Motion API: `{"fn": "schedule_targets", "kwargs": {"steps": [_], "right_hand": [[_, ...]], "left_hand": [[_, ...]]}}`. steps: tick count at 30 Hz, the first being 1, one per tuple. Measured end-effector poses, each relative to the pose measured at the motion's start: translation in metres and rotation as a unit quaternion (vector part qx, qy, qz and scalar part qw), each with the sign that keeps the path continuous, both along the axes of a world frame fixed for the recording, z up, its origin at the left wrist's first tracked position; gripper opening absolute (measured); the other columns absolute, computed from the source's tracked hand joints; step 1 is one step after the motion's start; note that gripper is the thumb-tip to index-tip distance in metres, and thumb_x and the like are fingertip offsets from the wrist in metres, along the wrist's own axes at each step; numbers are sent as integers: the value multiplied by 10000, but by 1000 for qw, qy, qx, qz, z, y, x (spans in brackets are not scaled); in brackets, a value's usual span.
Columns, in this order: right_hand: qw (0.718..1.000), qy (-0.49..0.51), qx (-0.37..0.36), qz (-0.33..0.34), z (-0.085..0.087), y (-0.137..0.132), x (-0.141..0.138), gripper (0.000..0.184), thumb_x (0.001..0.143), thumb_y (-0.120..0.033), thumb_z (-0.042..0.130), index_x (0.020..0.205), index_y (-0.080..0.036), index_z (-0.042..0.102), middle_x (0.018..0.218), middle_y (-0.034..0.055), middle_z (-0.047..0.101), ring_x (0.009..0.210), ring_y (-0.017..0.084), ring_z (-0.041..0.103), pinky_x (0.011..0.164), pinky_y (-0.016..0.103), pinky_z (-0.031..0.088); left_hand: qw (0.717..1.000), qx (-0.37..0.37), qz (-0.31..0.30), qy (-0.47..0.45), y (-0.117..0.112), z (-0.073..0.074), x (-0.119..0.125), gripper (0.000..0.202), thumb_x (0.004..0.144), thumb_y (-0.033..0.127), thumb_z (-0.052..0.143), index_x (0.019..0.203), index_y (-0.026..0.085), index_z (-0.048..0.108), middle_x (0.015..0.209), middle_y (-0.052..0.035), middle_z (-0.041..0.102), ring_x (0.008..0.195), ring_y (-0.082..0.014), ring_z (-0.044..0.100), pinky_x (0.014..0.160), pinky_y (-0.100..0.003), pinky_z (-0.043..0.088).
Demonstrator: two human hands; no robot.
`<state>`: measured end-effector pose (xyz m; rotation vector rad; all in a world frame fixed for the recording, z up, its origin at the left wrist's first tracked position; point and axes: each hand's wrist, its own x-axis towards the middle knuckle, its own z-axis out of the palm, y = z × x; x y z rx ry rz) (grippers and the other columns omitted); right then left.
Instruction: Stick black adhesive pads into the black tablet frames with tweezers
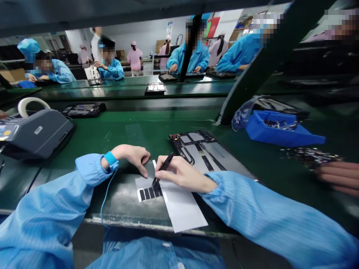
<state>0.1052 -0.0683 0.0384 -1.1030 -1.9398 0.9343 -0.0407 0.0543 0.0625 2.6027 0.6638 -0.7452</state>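
Observation:
My right hand (179, 173) is closed around black tweezers (167, 162), gripped like a pen. Their tip points down at a small sheet with a row of black adhesive strips (148, 193). My left hand (137, 158) is beside that sheet's upper edge, fingers curled and thumb apart, the thumb tip close to or touching the sheet. A blue wrist strap (111, 160) with a cord circles my left wrist. Under my right hand lies a larger white sheet (183, 209), angled towards the table's front edge. Behind it an opened tablet-like device (221, 153) lies with its inner parts showing.
A grey tape dispenser (42, 130) stands at the left. On the right are a blue bin (275, 130) of small parts and a co-worker's hand (339, 177) near loose parts. A slanted green post (252, 71) rises beyond. Several co-workers sit across the line.

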Motion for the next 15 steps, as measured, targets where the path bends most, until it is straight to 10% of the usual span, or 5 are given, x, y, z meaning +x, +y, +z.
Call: {"fn": "schedule_targets", "kwargs": {"steps": [15], "right_hand": [[998, -8, 35, -51, -10, -6, 2, 170, 818, -246, 554, 669, -168, 531, 653, -6, 556, 630, 116, 521, 598, 238, 405]], "left_hand": [[992, 90, 23, 82, -27, 3, 16, 790, 554, 654, 662, 1119, 120, 518, 1135, -183, 488, 1030, -342, 468, 825, -420, 442]]}}
